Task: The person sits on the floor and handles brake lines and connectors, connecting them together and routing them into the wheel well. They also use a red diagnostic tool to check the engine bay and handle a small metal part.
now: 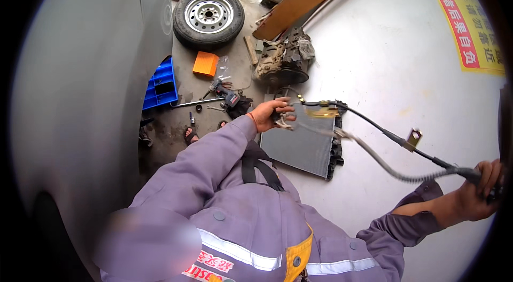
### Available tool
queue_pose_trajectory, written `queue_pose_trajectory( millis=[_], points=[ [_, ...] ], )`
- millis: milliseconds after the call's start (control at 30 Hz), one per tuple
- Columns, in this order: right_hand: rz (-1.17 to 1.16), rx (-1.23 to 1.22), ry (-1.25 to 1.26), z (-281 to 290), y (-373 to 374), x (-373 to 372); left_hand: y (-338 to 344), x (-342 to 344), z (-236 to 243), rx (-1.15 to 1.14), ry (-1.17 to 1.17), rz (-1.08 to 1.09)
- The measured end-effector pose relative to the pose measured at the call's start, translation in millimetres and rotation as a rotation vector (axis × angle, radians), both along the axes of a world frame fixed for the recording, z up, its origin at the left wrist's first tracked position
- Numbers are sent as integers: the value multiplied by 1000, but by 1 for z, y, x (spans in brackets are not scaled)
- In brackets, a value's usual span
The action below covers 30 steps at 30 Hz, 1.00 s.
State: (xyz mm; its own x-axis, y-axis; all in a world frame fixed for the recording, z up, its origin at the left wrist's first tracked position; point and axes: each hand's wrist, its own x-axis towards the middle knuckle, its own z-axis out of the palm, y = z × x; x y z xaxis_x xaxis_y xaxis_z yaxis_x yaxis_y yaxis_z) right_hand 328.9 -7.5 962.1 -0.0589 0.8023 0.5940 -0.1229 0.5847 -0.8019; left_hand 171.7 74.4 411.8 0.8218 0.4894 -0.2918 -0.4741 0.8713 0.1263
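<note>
A long black cable (368, 124) with small brass-coloured metal brackets stretches between my two hands. Alongside it runs a grey ribbed section (398, 172), and both strands meet at my right hand. My left hand (271, 115), slightly blurred, has its fingers curled around the cable's other end, over the top of a flat grey radiator (296, 148). Far out to the right, my right hand (481, 191) grips the bundled end; dark shadow at the picture's rim hides part of its fingers.
A grey car body (91, 84) fills the left side. Beyond the radiator stand a dirty metal gearbox-like unit (283, 57) and a wheel (235, 20). A blue tray (166, 76), an orange box (205, 63) and a cordless power tool (228, 95) lie on the floor. Sandalled feet (189, 135) show near the car.
</note>
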Motion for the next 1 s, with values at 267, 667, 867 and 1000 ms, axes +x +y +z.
queue_pose_trajectory(
  millis=[267,667,867,1000],
  points=[
    [-380,-44,-155,-36,-61,109,44,29,65,299,-69,122],
    [203,-608,-664,-434,72,34,26,-12,266,384,488,-52],
    [560,-763,326,-432,126,-51,0,-22,280,317,665,238],
    [273,-529,53,-391,135,-47,-16,-31,299,458,873,603]
  ],
)
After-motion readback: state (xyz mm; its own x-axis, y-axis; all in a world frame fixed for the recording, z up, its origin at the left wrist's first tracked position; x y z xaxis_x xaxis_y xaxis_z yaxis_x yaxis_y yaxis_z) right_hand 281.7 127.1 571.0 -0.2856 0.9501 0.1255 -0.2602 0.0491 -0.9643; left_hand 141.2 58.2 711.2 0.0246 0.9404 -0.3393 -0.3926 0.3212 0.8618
